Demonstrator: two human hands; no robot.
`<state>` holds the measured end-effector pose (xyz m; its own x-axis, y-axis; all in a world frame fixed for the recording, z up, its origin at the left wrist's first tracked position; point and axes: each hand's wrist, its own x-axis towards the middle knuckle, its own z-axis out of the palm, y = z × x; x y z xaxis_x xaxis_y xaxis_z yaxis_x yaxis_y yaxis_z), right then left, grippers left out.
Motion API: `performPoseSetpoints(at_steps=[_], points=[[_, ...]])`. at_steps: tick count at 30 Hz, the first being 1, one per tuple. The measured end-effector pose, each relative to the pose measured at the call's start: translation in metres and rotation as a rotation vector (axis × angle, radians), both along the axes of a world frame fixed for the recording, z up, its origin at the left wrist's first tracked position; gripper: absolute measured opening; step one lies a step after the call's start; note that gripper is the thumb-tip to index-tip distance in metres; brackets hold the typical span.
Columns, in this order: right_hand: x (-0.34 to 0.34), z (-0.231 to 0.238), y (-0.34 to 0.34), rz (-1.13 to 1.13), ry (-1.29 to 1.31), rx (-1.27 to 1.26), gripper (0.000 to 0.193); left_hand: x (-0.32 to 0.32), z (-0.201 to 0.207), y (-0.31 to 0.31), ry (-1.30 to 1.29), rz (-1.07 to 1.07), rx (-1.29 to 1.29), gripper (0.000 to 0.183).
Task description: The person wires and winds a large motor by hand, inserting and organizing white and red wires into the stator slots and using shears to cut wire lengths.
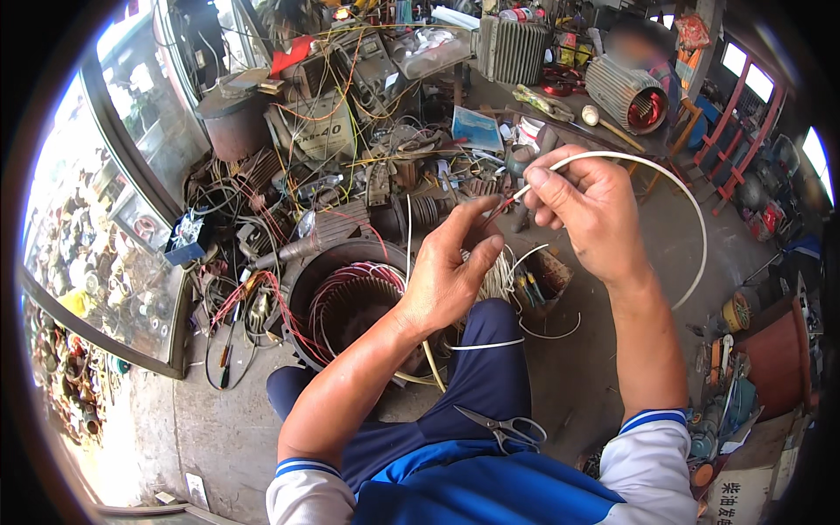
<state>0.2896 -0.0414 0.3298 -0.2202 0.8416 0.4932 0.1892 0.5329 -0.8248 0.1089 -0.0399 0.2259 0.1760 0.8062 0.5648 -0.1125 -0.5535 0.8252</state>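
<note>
Right hand (595, 210): closed, thumb and fingers pinching a white tube (703, 229) near its end, probably to steady that tip; the free length arcs out to the right. Left hand (446, 271): fingers curved beside a short dark-red wire (500, 212) at the tube's end; cannot tell whether gripped. Tube: smooth, slender, springy-looking. Scissors (500, 430): metal, on the lap, likely for easy reach. Motor housing (299, 297): dark, round metal, near the knees, containing glossy red wires (328, 293).

Daylight glares white through the windows (138, 87) at the frame's left. Fisheye distortion curves the edges; corners fall black.
</note>
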Motion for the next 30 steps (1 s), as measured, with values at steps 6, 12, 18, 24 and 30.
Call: performPoseSetpoints(at_steps=[6,12,18,24,30], points=[[-0.003,-0.019,0.017,-0.004,-0.043,-0.128,0.015,-0.008,-0.04,0.017,0.185,0.209,0.01,0.015],[-0.02,-0.052,0.045,0.057,-0.123,-0.219,0.019,-0.01,-0.05,0.032,0.037,0.093,-0.128,0.017],[-0.033,-0.058,0.061,-0.042,-0.164,-0.184,0.024,-0.044,-0.092,0.043,0.365,0.317,-0.013,0.017],[-0.064,-0.1,0.094,0.048,-0.321,-0.193,0.029,-0.058,-0.101,0.062,0.277,0.212,-0.125,0.015],[-0.083,-0.094,0.104,0.115,-0.343,-0.191,0.028,-0.103,-0.152,0.068,0.609,0.385,0.006,0.017]])
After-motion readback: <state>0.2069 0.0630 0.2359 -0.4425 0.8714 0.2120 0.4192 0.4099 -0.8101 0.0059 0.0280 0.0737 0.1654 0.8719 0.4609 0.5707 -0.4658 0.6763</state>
